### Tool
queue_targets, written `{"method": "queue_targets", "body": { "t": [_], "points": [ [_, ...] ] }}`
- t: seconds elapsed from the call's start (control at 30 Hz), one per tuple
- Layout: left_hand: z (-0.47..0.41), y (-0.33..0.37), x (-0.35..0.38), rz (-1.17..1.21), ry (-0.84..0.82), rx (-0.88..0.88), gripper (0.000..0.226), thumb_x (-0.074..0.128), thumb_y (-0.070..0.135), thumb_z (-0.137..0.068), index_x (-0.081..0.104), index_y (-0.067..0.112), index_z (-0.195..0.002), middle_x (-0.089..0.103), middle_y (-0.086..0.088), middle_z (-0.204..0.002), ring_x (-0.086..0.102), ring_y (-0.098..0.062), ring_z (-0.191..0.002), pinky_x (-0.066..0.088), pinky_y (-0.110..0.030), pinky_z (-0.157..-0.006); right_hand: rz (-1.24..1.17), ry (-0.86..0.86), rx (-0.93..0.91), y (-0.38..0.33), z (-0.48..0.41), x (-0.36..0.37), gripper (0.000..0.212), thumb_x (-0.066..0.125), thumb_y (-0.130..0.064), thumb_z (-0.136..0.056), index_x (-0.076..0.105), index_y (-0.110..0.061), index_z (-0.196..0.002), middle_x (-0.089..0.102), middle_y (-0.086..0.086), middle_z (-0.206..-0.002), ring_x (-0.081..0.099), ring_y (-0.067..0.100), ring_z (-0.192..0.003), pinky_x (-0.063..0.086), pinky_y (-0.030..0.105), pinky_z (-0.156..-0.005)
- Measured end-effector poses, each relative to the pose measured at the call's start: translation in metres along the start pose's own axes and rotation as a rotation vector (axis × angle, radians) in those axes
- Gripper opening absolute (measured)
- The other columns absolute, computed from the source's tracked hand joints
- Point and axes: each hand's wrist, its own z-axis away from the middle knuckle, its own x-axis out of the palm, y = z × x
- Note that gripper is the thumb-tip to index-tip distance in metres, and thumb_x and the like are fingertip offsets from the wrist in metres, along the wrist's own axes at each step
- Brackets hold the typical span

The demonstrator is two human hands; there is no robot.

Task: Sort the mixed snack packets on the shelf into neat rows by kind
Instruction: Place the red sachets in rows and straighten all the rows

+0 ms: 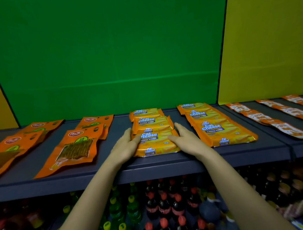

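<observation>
Presently both hands are flat and unclenched, gripping nothing. The left hand (pixel 125 144) and right hand (pixel 187 139) press with straight fingers against opposite sides of the wafer row (pixel 156 147), and each thumb lies on the wrapper of the packet between them. That row runs from between the palms out past the fingertips, its packets overlapping like shingles. The nearest packet sits at the shelf (pixel 151 163) lip, just by the wrists. Outside the right hand, close to its back, lies a second row (pixel 216 127) of the same wafers, with sachets (pixel 275 120) farther out that way. Outside the left hand, well apart, lie pouches (pixel 75 149).

My reading is that the row is being squared up. Glossy wrappers slide easily, so uneven pressure from one palm could skew the packets rather than align them. Squeezing hard could buckle a packet or ride it over another. Any drag toward the wrists might tip the nearest packet off the lip onto the bottles (pixel 164 205) below. The right hand's back could also nudge the second row askew if it swings outward.
</observation>
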Motion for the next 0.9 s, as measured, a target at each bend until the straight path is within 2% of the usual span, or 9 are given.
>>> {"method": "queue_targets", "body": {
  "t": [0.07, 0.13, 0.17, 0.23, 0.33, 0.43, 0.63, 0.8, 0.9],
  "points": [
    [-0.004, 0.002, -0.001, 0.059, -0.020, 0.009, 0.048, 0.039, 0.034, -0.098, 0.031, 0.020, -0.142, 0.043, -0.003, -0.145, 0.045, -0.023, -0.128, 0.032, -0.034, -0.105, -0.028, 0.006, 0.002, -0.005, -0.002, 0.000, 0.056, 0.042, -0.023, -0.098, 0.020, -0.015, -0.149, 0.022, 0.004, -0.157, 0.023, 0.017, -0.143, 0.021, 0.029, -0.112],
    [-0.006, 0.003, -0.001, 0.094, -0.024, 0.014, 0.046, 0.041, 0.032, -0.097, 0.034, 0.019, -0.141, 0.046, -0.002, -0.142, 0.049, -0.022, -0.124, 0.035, -0.035, -0.105, -0.056, 0.011, 0.003, -0.006, -0.003, 0.001, 0.049, 0.041, -0.020, -0.098, 0.030, -0.017, -0.145, 0.037, 0.004, -0.150, 0.040, 0.016, -0.130, 0.031, 0.024, -0.100],
    [-0.007, 0.003, 0.000, 0.089, -0.015, 0.017, 0.046, 0.042, 0.031, -0.097, 0.036, 0.018, -0.140, 0.047, -0.003, -0.142, 0.049, -0.022, -0.124, 0.036, -0.035, -0.105, -0.050, 0.014, 0.006, -0.006, -0.004, 0.002, 0.047, 0.041, -0.019, -0.098, 0.033, -0.017, -0.144, 0.039, 0.004, -0.148, 0.041, 0.017, -0.130, 0.032, 0.024, -0.098],
    [-0.007, 0.003, 0.001, 0.069, 0.015, 0.025, 0.044, 0.043, 0.029, -0.097, 0.038, 0.016, -0.139, 0.048, -0.005, -0.140, 0.050, -0.023, -0.123, 0.036, -0.034, -0.103, -0.013, 0.022, 0.011, -0.005, -0.005, 0.004, 0.046, 0.040, -0.021, -0.098, 0.033, -0.015, -0.144, 0.036, 0.004, -0.150, 0.034, 0.021, -0.136, 0.028, 0.030, -0.107],
    [-0.005, 0.003, 0.001, 0.100, 0.053, 0.055, 0.043, 0.043, 0.024, -0.097, 0.039, 0.013, -0.139, 0.049, -0.006, -0.140, 0.052, -0.017, -0.112, 0.036, -0.026, -0.091, 0.049, 0.020, 0.008, -0.004, -0.007, 0.008, 0.047, 0.038, -0.024, -0.099, 0.032, -0.015, -0.144, 0.034, 0.004, -0.151, 0.030, 0.022, -0.139, 0.025, 0.038, -0.111],
    [-0.004, -0.002, 0.000, 0.154, 0.093, 0.082, 0.041, 0.042, 0.020, -0.098, 0.040, 0.012, -0.138, 0.049, -0.008, -0.138, 0.047, -0.010, -0.099, 0.036, -0.023, -0.086, 0.084, 0.018, 0.005, -0.004, -0.009, 0.013, 0.049, 0.037, -0.028, -0.099, 0.028, -0.016, -0.146, 0.032, 0.002, -0.152, 0.029, 0.021, -0.139, 0.024, 0.040, -0.115],
    [-0.013, -0.003, -0.004, 0.209, 0.098, 0.057, 0.042, 0.045, 0.016, -0.097, 0.040, 0.012, -0.138, 0.051, -0.009, -0.135, 0.052, -0.012, -0.093, 0.041, -0.026, -0.080, 0.158, 0.050, -0.022, -0.003, -0.015, 0.022, 0.047, 0.034, -0.031, -0.100, 0.030, -0.015, -0.144, 0.035, 0.001, -0.150, 0.032, 0.021, -0.137, 0.025, 0.036, -0.110],
    [-0.017, -0.004, -0.003, 0.144, 0.122, 0.065, 0.043, 0.045, 0.019, -0.097, 0.040, 0.010, -0.139, 0.049, -0.009, -0.138, 0.051, -0.012, -0.100, 0.039, -0.024, -0.083, 0.141, 0.053, -0.018, 0.003, -0.023, 0.023, 0.054, 0.035, -0.034, -0.099, 0.022, -0.018, -0.149, 0.023, -0.001, -0.156, 0.024, 0.020, -0.143, 0.021, 0.038, -0.116],
    [-0.016, -0.009, -0.006, 0.030, 0.200, 0.107, 0.044, 0.044, 0.020, -0.097, 0.039, 0.008, -0.139, 0.044, -0.009, -0.144, 0.046, -0.020, -0.127, 0.035, -0.028, -0.100, 0.120, 0.090, -0.038, 0.005, -0.025, 0.020, 0.054, 0.041, -0.032, -0.098, 0.026, -0.016, -0.147, 0.024, 0.003, -0.156, 0.024, 0.021, -0.143, 0.020, 0.040, -0.117]
  ]
}}
